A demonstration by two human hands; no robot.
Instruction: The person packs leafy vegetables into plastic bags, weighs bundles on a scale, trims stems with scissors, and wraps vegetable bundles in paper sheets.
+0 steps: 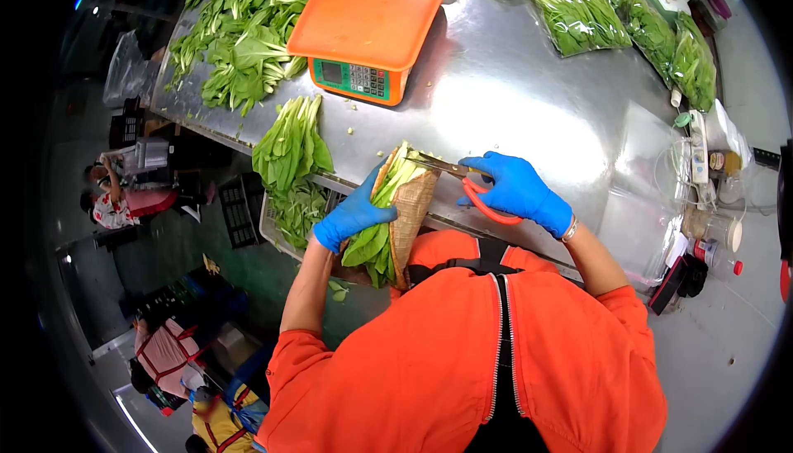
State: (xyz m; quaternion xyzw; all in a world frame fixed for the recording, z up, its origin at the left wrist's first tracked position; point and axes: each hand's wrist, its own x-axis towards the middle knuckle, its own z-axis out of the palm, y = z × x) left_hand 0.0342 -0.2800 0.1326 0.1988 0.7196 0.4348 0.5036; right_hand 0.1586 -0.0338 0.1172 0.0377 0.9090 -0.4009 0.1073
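Observation:
My left hand (355, 217), in a blue glove, is closed around a bundle of leafy greens (370, 248) at the table's near edge. A brown woven wrap (415, 215) curves along the right side of the bundle. Pale stem ends point up and away from me, and the leaves hang toward my body. My right hand (525, 192), also gloved in blue, grips scissors (496, 210) by their red-orange handles. The blades reach left across the top of the wrap, by the stem ends. Whether they touch a stem is hard to make out.
An orange scale (368, 19) stands on the metal table (504, 90). Loose greens (248, 40) are heaped at far left, with a smaller bunch (293, 143) at the edge above a crate (268, 226). Bagged greens (578, 17) lie far right. Other people (169, 354) are at left.

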